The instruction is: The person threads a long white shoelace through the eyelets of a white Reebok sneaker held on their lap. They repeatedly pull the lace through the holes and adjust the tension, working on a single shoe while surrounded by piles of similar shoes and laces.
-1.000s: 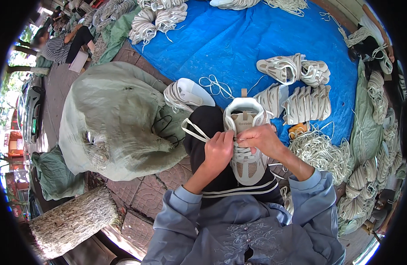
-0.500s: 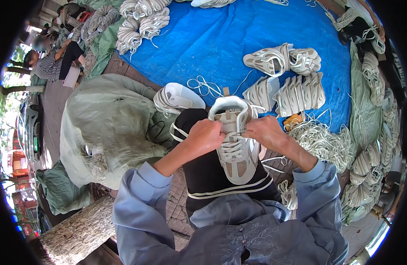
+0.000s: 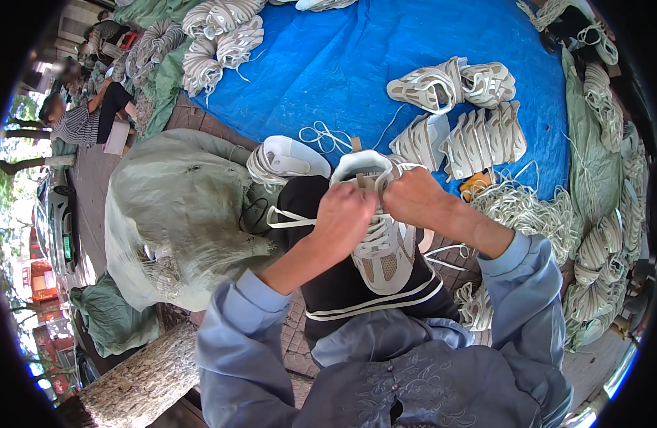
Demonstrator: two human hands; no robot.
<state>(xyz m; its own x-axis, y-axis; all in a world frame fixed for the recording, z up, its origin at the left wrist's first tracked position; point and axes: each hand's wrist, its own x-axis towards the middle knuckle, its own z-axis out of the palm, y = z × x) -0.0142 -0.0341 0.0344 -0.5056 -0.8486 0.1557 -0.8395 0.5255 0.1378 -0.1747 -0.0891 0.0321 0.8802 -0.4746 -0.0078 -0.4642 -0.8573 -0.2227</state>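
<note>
A beige and white sneaker [image 3: 385, 274] rests on my dark-trousered lap, toe toward me, with white laces crossing its front. My left hand [image 3: 346, 217] is closed at the left side of the upper lacing, and a white shoelace [image 3: 289, 217] loops out from it to the left. On the other side of the opening, my right hand [image 3: 417, 200] is closed with its fingertips against the tongue area. What those fingertips pinch is hidden behind the hand. Both hands nearly meet over the top eyelets and cover the tongue.
Beyond my knees lies a blue tarp [image 3: 328, 71] with rows of sneakers [image 3: 485, 143]. Another sneaker [image 3: 289, 160] lies beside my knee. A heap of white laces [image 3: 528, 221] sits at right, a large pale sack [image 3: 185, 214] at left. A person [image 3: 89, 118] sits farther off.
Both hands have moved closer together over the tongue, now covering it. A lace loop stands out farther beside my left hand. The whole view has shifted slightly.
</note>
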